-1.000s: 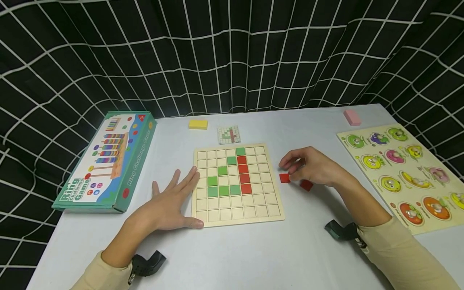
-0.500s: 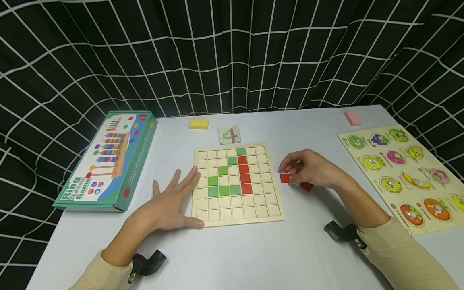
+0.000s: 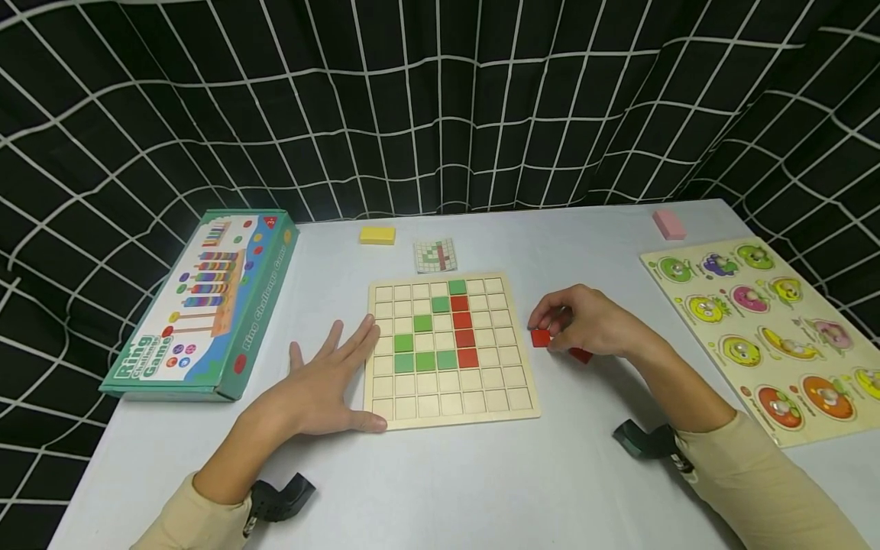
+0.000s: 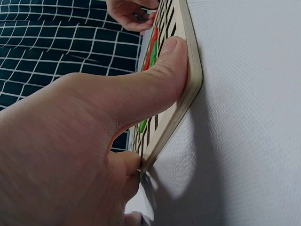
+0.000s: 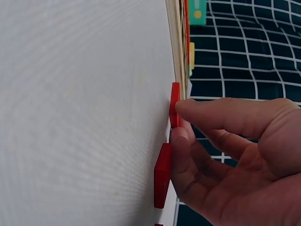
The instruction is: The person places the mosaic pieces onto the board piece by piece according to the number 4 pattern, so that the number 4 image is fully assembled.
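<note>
My left hand rests with fingers spread at the left edge of a wooden grid board. Its thumb lies on the board's front left corner, seen closely in the left wrist view. Green tiles and a column of red tiles sit in the board's cells. Just right of the board, my right hand pinches a loose red square tile between thumb and fingertips. A second red tile lies beside the fingers, partly hidden under the hand in the head view.
A small pattern card and a yellow block lie behind the board. At left is a green game box. A fruit puzzle board and a pink block occupy the right. A gridded black curtain hangs behind.
My right hand has lowered slightly, and its fingertips have closed on the edges of the nearer red tile. The left hand has stayed put on the board.
</note>
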{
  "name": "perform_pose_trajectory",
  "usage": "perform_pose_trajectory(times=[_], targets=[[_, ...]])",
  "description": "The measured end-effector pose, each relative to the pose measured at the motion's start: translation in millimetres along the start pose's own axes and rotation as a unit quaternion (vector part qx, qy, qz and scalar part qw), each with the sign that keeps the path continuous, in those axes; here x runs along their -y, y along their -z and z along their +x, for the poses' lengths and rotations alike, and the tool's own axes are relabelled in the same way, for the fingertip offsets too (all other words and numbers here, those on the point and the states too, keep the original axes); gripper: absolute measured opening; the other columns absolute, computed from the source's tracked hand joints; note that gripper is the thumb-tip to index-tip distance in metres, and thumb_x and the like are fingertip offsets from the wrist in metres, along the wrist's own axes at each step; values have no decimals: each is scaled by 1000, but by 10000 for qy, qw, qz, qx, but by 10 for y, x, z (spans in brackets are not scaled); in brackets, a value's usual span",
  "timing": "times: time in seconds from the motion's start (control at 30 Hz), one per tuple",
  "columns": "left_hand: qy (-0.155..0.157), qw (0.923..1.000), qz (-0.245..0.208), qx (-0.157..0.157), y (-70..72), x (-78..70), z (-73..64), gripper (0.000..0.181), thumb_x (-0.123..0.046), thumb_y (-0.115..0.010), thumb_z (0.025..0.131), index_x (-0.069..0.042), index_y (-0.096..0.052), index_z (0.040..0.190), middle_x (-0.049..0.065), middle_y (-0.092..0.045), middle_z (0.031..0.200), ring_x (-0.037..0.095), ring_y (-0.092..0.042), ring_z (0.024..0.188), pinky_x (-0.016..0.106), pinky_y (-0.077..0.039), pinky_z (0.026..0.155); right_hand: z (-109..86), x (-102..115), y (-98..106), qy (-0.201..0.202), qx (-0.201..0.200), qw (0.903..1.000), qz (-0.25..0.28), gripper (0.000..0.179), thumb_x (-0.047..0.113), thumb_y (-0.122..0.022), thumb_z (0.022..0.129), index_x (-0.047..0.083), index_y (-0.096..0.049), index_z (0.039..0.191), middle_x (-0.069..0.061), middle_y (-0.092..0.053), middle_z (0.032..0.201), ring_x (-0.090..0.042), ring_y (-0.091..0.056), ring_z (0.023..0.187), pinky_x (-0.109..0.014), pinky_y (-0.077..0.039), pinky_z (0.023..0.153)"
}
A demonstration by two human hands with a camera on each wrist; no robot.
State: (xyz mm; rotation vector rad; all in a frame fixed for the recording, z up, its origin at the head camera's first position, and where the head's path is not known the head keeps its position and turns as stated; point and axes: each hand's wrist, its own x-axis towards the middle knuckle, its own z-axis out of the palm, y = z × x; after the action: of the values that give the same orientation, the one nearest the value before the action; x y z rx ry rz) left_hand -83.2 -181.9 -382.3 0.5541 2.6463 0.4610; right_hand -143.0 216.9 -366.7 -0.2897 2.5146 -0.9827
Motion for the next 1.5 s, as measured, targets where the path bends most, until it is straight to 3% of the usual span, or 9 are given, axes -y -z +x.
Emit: perform_pose_trajectory(times=[0.67,1.07,1.5], targets=[[30,10000,-56,2,4,-1,0,127,-71,-80,75,-20,-11,169,-6,1,177,44,2,162,91,5,105,20,-10,-12,-21,-143,9991,-399,31,-8,-75,74,8,-77,100,-6,-68,87,-20,-62,82,-31,-51,71],[32,10000,-50,-12,7,-3,-12,127,-71,-80,74,-19,-13,169,-5,1,177,44,2,161,91,5,104,-11,34,6,131,-250,9992,-269,30,-6,-77,75,7,-78,102,-8,-71,90,-19,-62,81,-31,-51,70],[4,10000,-25,-4,-5,5,-2,127,-72,-79,75,-20,-12,169,-6,1,177,44,2,162,91,5,105,-28,60,15,0,-347,9993,-167,32,-5,-78,75,6,-78,105,-9,-71,91,-20,-63,83,-32,-51,69]])
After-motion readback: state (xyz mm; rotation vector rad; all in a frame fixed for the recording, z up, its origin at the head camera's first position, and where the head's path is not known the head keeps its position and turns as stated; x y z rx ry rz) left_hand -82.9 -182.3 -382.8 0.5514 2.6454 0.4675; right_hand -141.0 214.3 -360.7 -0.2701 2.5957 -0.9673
